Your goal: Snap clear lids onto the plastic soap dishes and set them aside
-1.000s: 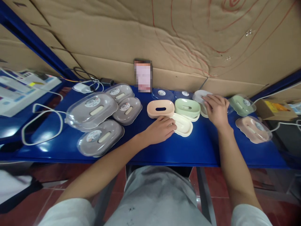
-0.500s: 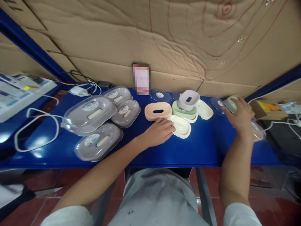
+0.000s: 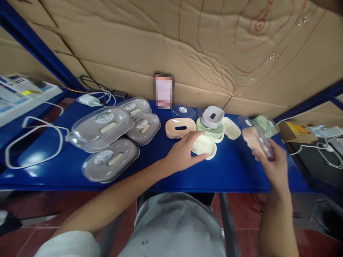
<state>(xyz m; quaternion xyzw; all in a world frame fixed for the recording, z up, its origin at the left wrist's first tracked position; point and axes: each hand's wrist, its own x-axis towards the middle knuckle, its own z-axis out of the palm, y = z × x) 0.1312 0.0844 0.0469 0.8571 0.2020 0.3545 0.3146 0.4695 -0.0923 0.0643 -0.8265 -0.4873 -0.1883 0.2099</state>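
Right hand (image 3: 273,166) fingers grip blurred pink soap box (image 3: 257,142); left hand (image 3: 184,151) open on cream tray (image 3: 204,146).

The right hand (image 3: 273,162) holds a pink lidded soap box (image 3: 257,142) lifted above the blue table (image 3: 230,171). The left hand (image 3: 184,151) rests against a cream tray (image 3: 205,146), beside a pink dish (image 3: 180,127).

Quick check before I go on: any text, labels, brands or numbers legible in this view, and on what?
No text is legible.
Round stickers on the clear-lidded grey soap boxes: print too small and blurred.
Sticker on the clear lid at the back: unreadable.
Card against the cardboard wall: pixelated.
Red pen lines on the cardboard: loops, no words.
Pink soap box in the right hand: motion-blurred.
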